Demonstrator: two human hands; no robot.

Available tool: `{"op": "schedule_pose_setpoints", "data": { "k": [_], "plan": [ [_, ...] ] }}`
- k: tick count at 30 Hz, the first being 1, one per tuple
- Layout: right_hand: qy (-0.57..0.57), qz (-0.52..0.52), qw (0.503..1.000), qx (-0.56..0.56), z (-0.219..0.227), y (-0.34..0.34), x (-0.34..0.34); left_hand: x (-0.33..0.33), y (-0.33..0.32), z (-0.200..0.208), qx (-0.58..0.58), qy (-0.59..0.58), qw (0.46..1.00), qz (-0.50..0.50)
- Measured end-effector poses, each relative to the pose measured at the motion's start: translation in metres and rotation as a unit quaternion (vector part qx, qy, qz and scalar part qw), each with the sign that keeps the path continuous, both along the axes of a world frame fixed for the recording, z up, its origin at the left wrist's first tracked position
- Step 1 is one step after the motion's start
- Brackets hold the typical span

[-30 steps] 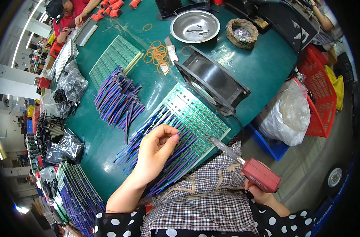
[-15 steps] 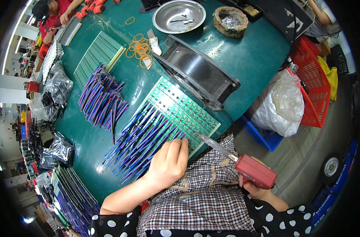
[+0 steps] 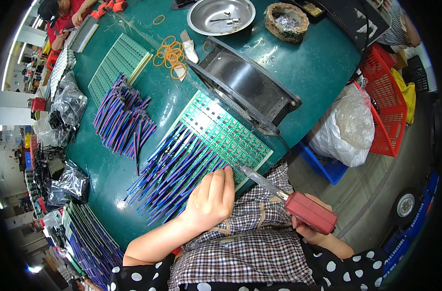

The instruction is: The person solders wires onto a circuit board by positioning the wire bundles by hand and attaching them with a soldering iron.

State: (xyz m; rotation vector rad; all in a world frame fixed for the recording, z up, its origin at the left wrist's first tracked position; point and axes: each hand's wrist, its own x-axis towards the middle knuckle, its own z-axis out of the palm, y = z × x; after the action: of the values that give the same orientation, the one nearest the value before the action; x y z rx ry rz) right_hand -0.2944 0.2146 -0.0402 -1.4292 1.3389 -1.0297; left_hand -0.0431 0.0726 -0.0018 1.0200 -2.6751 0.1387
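Note:
A green circuit board panel [image 3: 230,133] lies on the green table near its front edge, with many blue and purple wires [image 3: 175,167] fanning out to its left. My left hand [image 3: 212,196] rests flat on the wires at the panel's near edge, fingers together. My right hand [image 3: 310,230] grips a red-handled soldering iron [image 3: 309,213], its metal tip [image 3: 240,168] at the panel's near corner, beside my left fingers.
A loose pile of purple and blue wires [image 3: 121,119] lies at the left, another green panel [image 3: 116,65] behind it. Orange rubber bands [image 3: 170,53], a steel bowl [image 3: 221,17], a black fan box [image 3: 245,87], black bags [image 3: 68,104] and red baskets [image 3: 388,104] surround the table.
My left hand has slid down and right along the wires toward the panel's near edge. The soldering iron's tip has come closer to the panel's corner. The view has shifted slightly.

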Motion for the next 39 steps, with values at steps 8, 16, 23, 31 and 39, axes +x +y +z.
{"op": "schedule_pose_setpoints", "data": {
  "k": [8, 16, 23, 31, 39],
  "plan": [
    [0.13, 0.019, 0.982, -0.134, 0.001, -0.012, 0.001, -0.001, -0.005, 0.002, -0.042, -0.042, 0.998, -0.034],
    [0.035, -0.058, 0.995, -0.067, 0.005, -0.008, 0.014, -0.003, -0.003, 0.004, -0.036, -0.061, 0.997, -0.032],
    [0.073, -0.093, 0.987, -0.112, 0.01, -0.01, 0.015, -0.003, -0.008, 0.007, -0.062, -0.077, 0.993, -0.067],
    [0.146, 0.033, 0.98, -0.133, 0.008, -0.012, 0.0, -0.002, -0.006, 0.007, -0.046, -0.084, 0.994, -0.057],
    [0.048, -0.027, 0.997, -0.046, -0.01, 0.014, 0.0, -0.002, -0.007, 0.008, -0.058, -0.095, 0.991, -0.072]
  ]
}}
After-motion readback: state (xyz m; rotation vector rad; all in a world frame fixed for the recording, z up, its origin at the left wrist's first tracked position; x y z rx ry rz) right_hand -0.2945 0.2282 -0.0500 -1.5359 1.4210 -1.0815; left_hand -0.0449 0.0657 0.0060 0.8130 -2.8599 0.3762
